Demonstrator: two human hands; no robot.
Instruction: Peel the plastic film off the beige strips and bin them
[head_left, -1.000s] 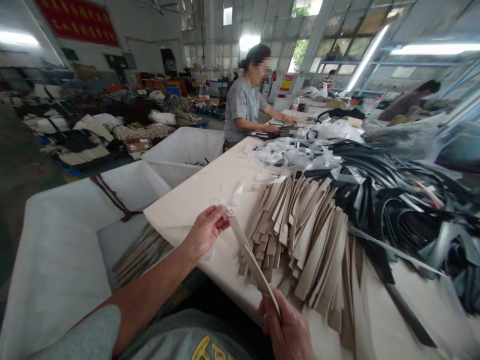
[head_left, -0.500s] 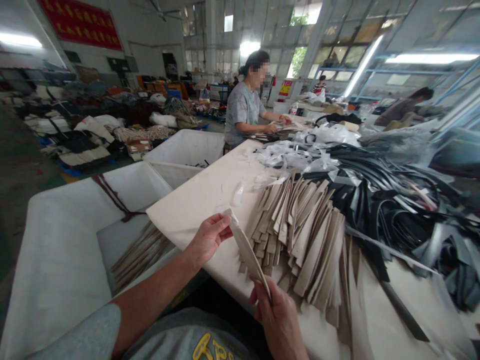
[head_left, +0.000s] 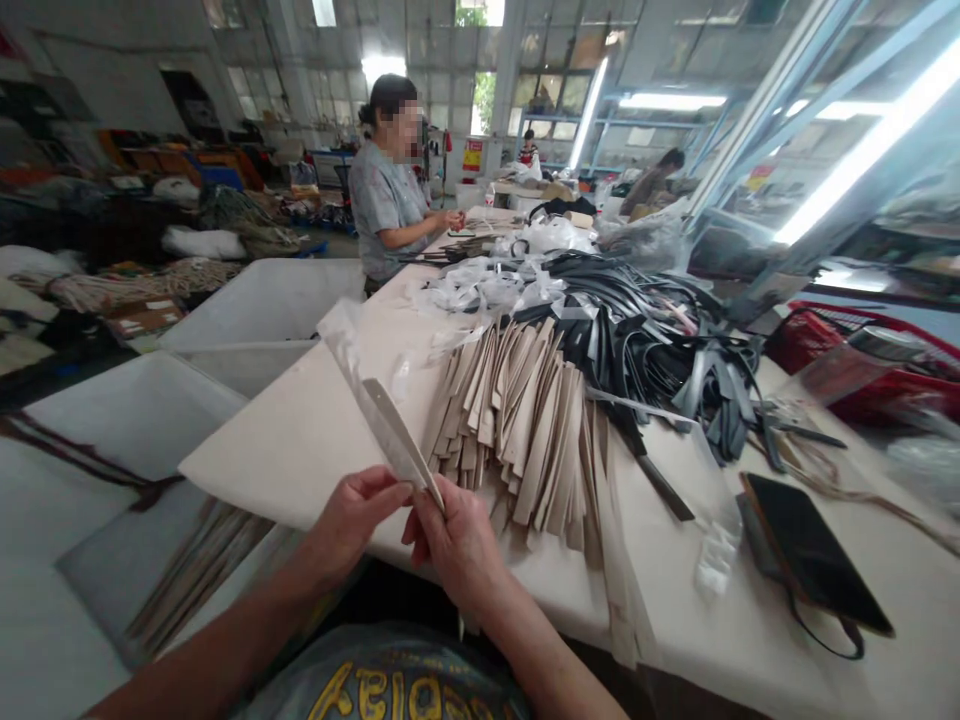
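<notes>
My right hand [head_left: 461, 535] is closed around the lower part of a beige strap strip [head_left: 397, 425], which tilts up and away to the left. Beside it my left hand [head_left: 364, 515] pinches the lower end of a thin, clear plastic film [head_left: 345, 345]. That film lies along the strip and sticks out past its far end. Both hands are close together above the front edge of the pale table [head_left: 300, 440]. Just beyond them to the right lies a spread pile of beige strips [head_left: 517, 410], some hanging over the edge.
Black straps [head_left: 637, 320] and crumpled plastic [head_left: 487, 285] lie behind the pile. A phone [head_left: 814, 550] rests on a stand at the right, with a red basket [head_left: 885, 340] beyond. White bins [head_left: 150, 405] stand left, one holding strips [head_left: 199, 570]. A co-worker [head_left: 390, 190] stands at the table's far side.
My left hand has come down from the strip's far end to beside my right hand. The film now stretches along and beyond the strip. The view has turned right, showing the phone and basket.
</notes>
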